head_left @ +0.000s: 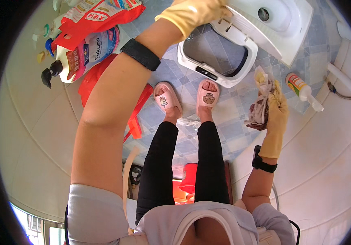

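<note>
Jutting leftward from the gripping right hand [278,107] is 1 crumpled cloth [260,107].

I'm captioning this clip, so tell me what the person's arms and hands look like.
The left hand and right hand wear pale yellow, rubbery-looking gloves. A wide black band circles the left arm; the right arm has a black strap with a small dark block. The sleeves are short and pale grey.
</note>
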`<state>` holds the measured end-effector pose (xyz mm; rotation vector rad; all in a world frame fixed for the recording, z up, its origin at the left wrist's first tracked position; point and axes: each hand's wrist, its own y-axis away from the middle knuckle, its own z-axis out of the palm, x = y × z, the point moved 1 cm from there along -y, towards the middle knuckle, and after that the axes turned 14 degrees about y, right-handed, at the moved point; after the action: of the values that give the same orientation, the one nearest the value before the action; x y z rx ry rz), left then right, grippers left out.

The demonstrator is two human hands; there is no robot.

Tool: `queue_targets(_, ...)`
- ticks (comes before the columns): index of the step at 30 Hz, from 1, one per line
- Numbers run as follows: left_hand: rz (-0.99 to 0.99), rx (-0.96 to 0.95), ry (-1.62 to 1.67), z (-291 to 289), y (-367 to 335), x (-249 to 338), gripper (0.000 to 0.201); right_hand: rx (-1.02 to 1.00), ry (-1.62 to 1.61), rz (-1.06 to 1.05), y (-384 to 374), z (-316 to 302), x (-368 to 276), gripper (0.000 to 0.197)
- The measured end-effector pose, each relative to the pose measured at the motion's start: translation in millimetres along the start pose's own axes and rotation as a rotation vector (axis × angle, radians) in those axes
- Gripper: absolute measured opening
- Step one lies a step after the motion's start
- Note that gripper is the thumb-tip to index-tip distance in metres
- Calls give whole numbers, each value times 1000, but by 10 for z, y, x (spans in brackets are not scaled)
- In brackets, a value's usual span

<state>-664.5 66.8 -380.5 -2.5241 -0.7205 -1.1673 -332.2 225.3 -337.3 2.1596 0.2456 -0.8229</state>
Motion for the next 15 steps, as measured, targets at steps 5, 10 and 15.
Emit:
queue_targets(5,-411,158,128,365,350,-324,52,-1,209,-292,-239,428,-54,37)
queue_targets(10,-107,-56,524,552,241,-562,51,22,336,-356,-759,843,-415,36)
queue_targets(15,-267,-62,911,645,39,-774,33,165,282,-514,-1156,1312,-631,34)
